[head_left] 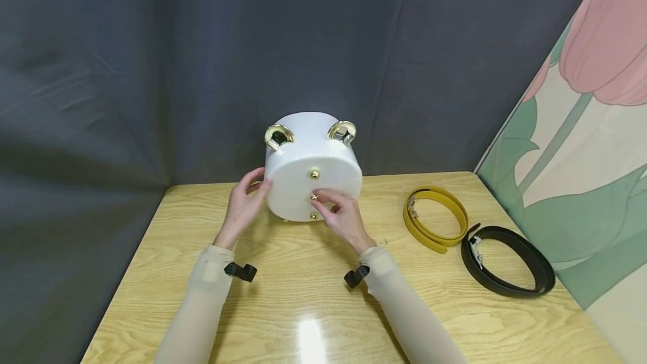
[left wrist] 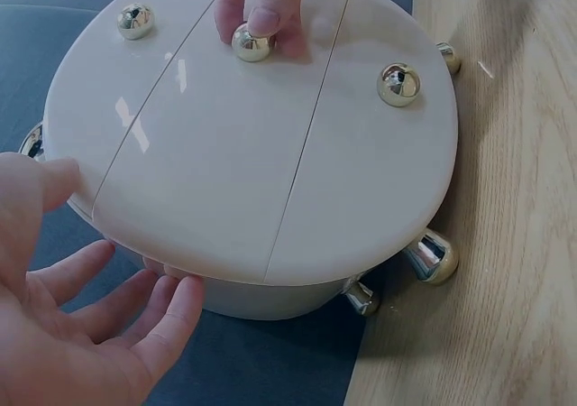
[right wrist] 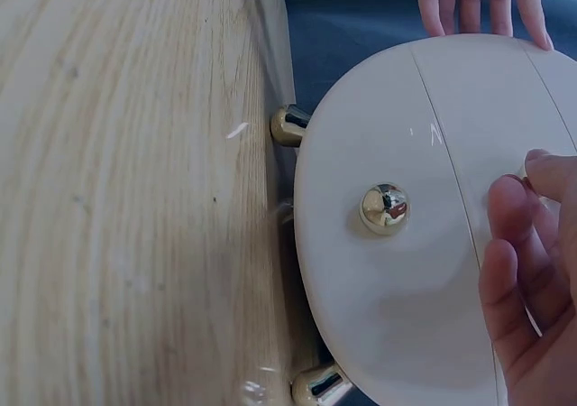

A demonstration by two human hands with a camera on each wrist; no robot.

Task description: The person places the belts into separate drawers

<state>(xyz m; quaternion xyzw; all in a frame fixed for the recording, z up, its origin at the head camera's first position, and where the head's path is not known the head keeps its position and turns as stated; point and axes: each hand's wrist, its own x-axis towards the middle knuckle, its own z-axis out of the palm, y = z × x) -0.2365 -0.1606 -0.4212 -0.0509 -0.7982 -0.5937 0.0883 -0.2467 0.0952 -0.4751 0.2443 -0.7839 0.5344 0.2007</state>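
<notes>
A white rounded box point(head_left: 283, 187) with drawer fronts stands at the far edge of the table. Two gold rings, left ring point(head_left: 268, 138) and right ring point(head_left: 332, 131), stick up like ears. Down its front run gold ball knobs: a top knob point(head_left: 314, 174), a middle knob and a bottom knob point(right wrist: 385, 209). My right hand point(head_left: 345, 219) pinches the middle knob point(left wrist: 252, 45) between thumb and fingertips. At the box's left side my left hand point(head_left: 242, 208) touches it, thumb by the front edge and loosely extended fingers along the side wall. The drawer seams look closed.
Gold feet point(left wrist: 437, 257) support the box on the wooden table point(head_left: 283, 274). To the right lie a coiled yellow belt point(head_left: 457, 209) and a coiled black belt point(head_left: 541, 263). Behind hangs a dark curtain point(head_left: 303, 38); a tulip-patterned panel point(head_left: 601, 229) borders the right.
</notes>
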